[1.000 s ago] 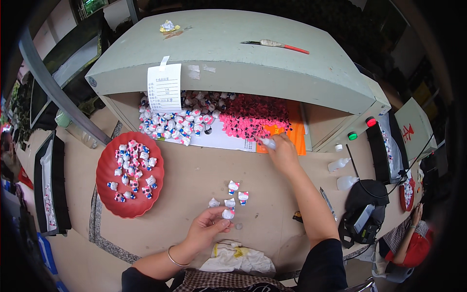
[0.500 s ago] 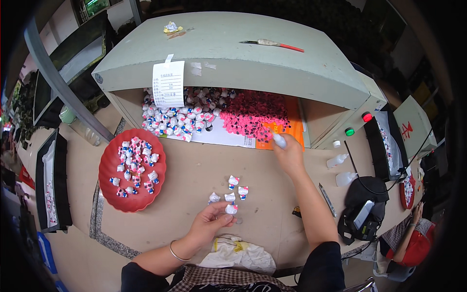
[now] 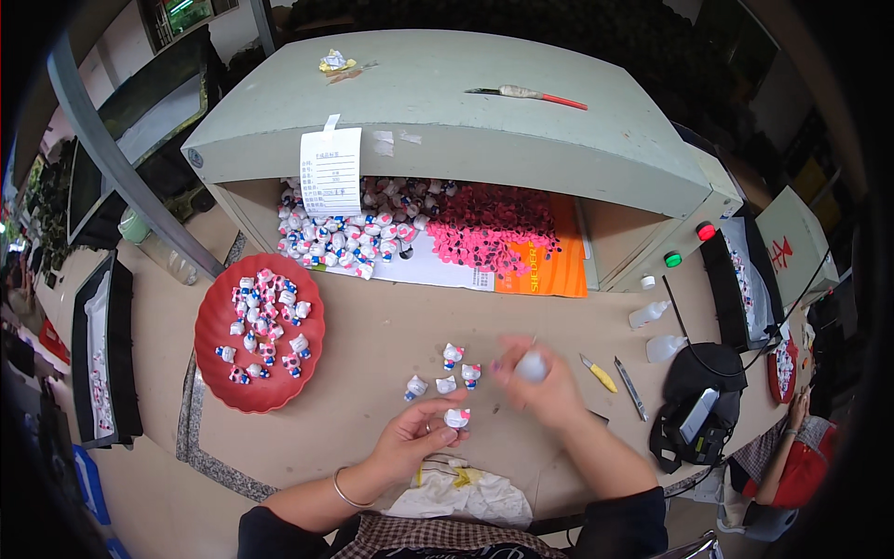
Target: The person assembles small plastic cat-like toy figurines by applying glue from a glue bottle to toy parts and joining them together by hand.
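My left hand (image 3: 405,440) pinches a small white cat figurine head (image 3: 457,418) with a pink bow, just above the table. To its right, my right hand (image 3: 559,402) is smeared by motion, with a small white squeeze bottle (image 3: 532,367) in its grip. Whether its fingertips also pinch a small piece is too blurred to tell. Just beyond the left hand several little cat pieces lie on the table: a figurine with a pink bow (image 3: 453,355), another beside it (image 3: 471,375), a white head (image 3: 446,384) and a white-and-blue piece (image 3: 415,387).
A red bowl (image 3: 207,359) of figurines stands at left. The grey cabinet (image 3: 447,140) holds piled white figurines (image 3: 340,240) and pink pieces (image 3: 489,228). At right are a yellow-handled tool (image 3: 601,375), a grey pen-like tool (image 3: 630,389), bottles (image 3: 649,314) and a black bag (image 3: 703,373). A cloth (image 3: 466,494) lies in front.
My right hand has drawn back from the pink pieces toward my left hand, bringing the bottle. The yellow-handled tool now shows. My left hand keeps hold of the figurine head.
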`<state>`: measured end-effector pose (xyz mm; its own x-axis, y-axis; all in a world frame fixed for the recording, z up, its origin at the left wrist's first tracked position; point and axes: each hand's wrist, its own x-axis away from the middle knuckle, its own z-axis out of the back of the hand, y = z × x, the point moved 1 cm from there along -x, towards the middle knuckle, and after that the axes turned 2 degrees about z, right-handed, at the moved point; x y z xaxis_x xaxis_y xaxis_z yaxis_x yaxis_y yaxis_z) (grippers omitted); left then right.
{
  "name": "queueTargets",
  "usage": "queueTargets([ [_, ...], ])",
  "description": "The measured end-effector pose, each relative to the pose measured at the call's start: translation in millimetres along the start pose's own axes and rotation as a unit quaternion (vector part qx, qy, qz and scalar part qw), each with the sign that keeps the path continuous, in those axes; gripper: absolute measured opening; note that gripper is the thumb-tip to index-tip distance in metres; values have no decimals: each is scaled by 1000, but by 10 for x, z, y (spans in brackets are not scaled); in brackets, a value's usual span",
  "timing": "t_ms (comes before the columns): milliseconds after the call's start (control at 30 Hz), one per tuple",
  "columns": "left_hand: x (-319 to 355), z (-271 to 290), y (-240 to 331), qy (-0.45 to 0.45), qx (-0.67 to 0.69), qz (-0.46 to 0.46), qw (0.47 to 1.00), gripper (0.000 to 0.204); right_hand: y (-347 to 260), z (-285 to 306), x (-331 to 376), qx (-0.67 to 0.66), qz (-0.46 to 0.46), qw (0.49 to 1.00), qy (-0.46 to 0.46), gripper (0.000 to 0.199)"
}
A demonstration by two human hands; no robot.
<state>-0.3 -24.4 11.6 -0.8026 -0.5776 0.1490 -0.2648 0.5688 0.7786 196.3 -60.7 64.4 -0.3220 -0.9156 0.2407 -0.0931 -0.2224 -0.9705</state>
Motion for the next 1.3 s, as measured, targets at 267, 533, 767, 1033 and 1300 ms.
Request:
queueTargets([
  [267,29,-27,-17,-35,-20,54,998,31,422,-214,342,89,164,982,-27,27],
  [533,-65,20,13,50,-14,11,999,33,162,-188,401,-109,79,991,-19,8],
  [767,-37,-14,52,33,-110,-37,993,35,225,-322,346,-100,-47,992,-56,9],
  [1033,-79,16,90,41,-157,-17,987,33,354,-356,291,-68,-76,995,-13,11],
  [1300,-101,64,66,49,-100,28,993,32,452,-337,277,-22,20,999,-37,18],
])
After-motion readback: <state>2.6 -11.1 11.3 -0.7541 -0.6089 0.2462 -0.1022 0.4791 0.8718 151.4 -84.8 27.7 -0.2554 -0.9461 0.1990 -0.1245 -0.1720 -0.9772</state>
